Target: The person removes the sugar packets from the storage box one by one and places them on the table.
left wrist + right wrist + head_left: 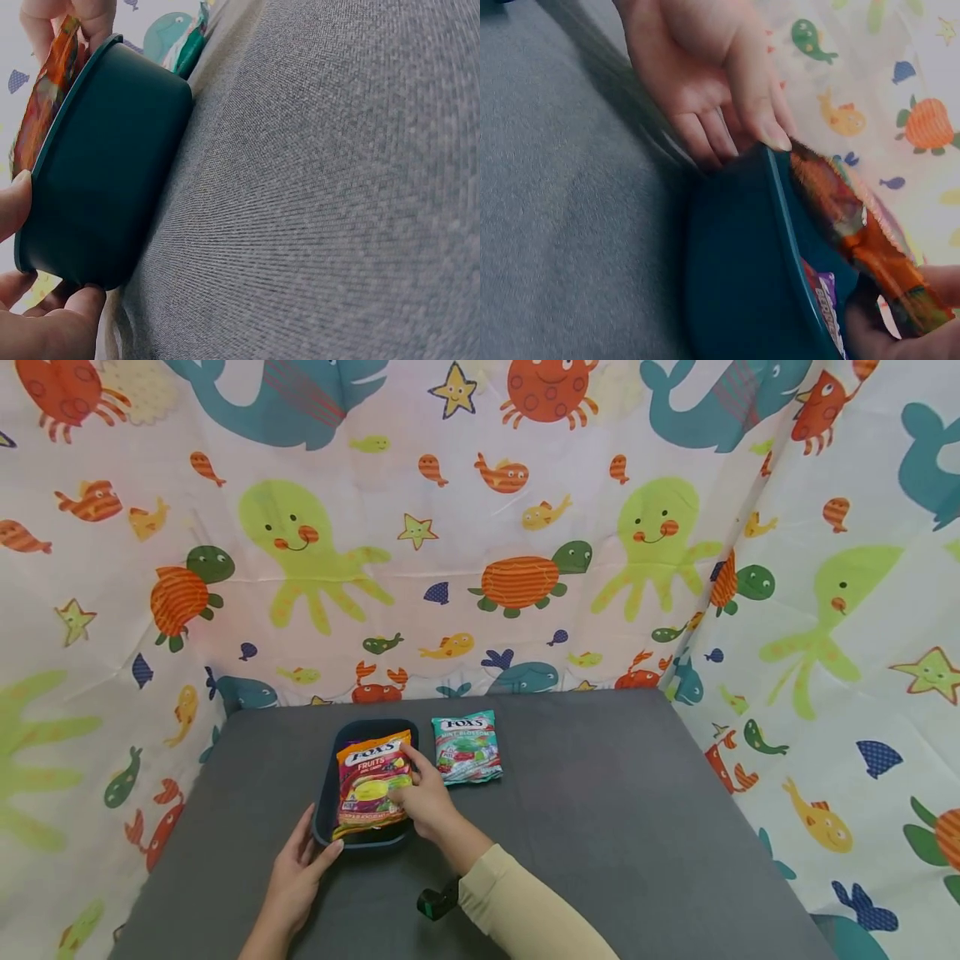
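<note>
The orange FOX'S packet (372, 783) sits tilted at the mouth of the dark teal tub (112, 157), part of it standing above the rim. Below it, inside the tub, I can make out a purple packet (827, 300), mostly hidden. I'd judge the step in hand to be moving the orange packet through that opening; whether it is going in or coming out, I can't tell. As I see it, the next move calls for a firm pinch, a levelled packet and a tub kept steady, since a corner could snag on the rim.

The right hand (431, 797) reaches over the tub's right side, its fingers grasping the packet near its right edge, thumb against one face and other fingers against the opposite one. The wrist slopes down from a rolled cream sleeve (532, 902), with a black device (438, 900) by the cuff, in front of the tub and to its right.

The left hand (296, 864) grips the tub's near left corner, thumb up on the rim and fingers tucked low against the outer wall, bracing it on the grey tabletop (600, 810).

Just beside the tub, off its far right side, a mint-green FOX'S packet (467, 747) lies with nobody touching it. Behind the tub hangs a sea-creature curtain (450, 568).
</note>
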Available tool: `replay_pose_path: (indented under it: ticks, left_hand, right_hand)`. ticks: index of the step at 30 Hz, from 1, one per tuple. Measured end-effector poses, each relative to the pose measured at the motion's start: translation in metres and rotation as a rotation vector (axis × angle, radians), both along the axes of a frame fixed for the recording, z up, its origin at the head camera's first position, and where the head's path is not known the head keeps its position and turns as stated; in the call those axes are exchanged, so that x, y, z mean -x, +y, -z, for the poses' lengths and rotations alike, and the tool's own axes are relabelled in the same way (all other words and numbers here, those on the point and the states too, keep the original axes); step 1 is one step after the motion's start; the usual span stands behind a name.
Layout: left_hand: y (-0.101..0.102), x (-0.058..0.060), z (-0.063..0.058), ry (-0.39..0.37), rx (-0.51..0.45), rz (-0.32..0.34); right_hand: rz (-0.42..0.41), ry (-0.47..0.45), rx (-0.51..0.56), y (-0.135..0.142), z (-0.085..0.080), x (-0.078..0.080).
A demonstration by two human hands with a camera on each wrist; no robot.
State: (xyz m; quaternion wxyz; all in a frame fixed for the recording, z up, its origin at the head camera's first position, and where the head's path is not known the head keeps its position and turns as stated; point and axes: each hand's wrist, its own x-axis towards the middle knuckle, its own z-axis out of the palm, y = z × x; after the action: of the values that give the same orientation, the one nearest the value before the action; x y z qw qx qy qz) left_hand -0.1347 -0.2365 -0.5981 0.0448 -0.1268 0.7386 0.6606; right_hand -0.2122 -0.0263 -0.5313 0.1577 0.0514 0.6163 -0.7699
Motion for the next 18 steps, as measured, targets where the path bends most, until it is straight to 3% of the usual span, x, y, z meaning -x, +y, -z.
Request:
replay_pose_path:
  ticks: [11, 18]
  left_hand:
    - [-0.001, -0.002, -0.003, 0.041, -0.001, 0.015]
    - [-0.002, -0.002, -0.002, 0.037, -0.005, 0.015]
  right_hand:
    - [-0.048, -0.020, 0.124, 0.030, 0.000, 0.009]
    - [-0.046, 0.031, 0.172, 0.049, -0.003, 0.013]
